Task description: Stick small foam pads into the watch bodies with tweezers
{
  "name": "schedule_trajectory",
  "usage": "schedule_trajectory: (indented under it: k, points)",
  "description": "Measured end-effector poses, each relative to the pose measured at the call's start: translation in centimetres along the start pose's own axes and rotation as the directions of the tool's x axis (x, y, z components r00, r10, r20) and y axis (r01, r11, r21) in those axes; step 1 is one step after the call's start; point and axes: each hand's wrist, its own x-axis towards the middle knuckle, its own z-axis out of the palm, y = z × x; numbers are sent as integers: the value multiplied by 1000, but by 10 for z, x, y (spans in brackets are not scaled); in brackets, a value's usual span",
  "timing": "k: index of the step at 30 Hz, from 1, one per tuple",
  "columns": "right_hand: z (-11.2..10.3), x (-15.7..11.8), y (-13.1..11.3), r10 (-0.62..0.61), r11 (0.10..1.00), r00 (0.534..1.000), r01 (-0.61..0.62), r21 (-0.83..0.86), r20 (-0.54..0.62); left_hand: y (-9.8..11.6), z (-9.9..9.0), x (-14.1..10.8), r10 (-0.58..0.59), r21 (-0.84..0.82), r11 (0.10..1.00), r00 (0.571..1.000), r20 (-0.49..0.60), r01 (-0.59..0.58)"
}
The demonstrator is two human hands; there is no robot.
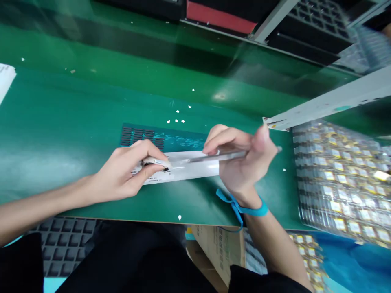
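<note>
- The white label strip lies flat on the green desk, near the front edge and just this side of a dark printed patch with rows of small bars. It looks like thin paper or film: light, limp, easy to crease or smear, so it likely wants pressing flat rather than lifting by one corner.
- The left hand rests on the strip's left end, its grip closed on a small pale object pinched between thumb and fingertips. What that object is cannot be told; it is blurred and mostly covered.
- The right hand has its grip closed on a slim silver tool, held like a pen, nearly level, with its tip pointing left over the strip toward the left hand. The tool looks stiff, thin and smooth, so a hold close to the tip should steady it best. Whether the tip touches the strip cannot be told.
- A blue wrist strap circles the right wrist, its tail hanging off the desk edge.
- To the right, well apart from the strip, sits a clear tray of small yellow-and-white parts; these look tiny and easily scattered.
- Small white flecks dot the desk beyond the strip.
- A cardboard box shows below the desk edge.
</note>
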Motion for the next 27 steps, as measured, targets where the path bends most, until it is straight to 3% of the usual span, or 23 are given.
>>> schedule_trajectory:
  k: [2, 4, 10, 13, 15, 18, 19, 27]
  points:
    - [-6, 7, 14, 65, 997, 998, -65, 52, 8, -11, 3, 0, 111, 74, 990, 989, 96, -119]
    - [-12, 14, 26, 100, 993, 995, -99, 71, -15, -21, 6, -1, 148, 121, 978, 975, 167, -169]
    - [-16, 15, 34, 104, 971, 989, -123, -204, -102, -32, 1, 3, 81, 100, 987, 933, 350, -124]
    - [-14, 12, 27, 211, 963, 977, -214, -165, -33, -31, -3, 7, 84, 80, 989, 927, 365, -121]
    - [-11, 12, 19, 404, 913, 905, -389, -124, 134, -32, -4, 8, 97, 77, 988, 925, 367, -134]
    - [-6, 10, 11, 638, 763, 681, -619, -183, 358, -32, -4, 8, 97, 78, 988, 923, 372, -136]
    - [-4, 9, 10, 668, 735, 640, -647, -201, 380, -33, -3, 7, 96, 79, 988, 923, 373, -135]
    - [1, 2, 16, 675, 738, 628, -585, -336, 387, -31, -4, 7, 80, 118, 984, 918, 387, -136]
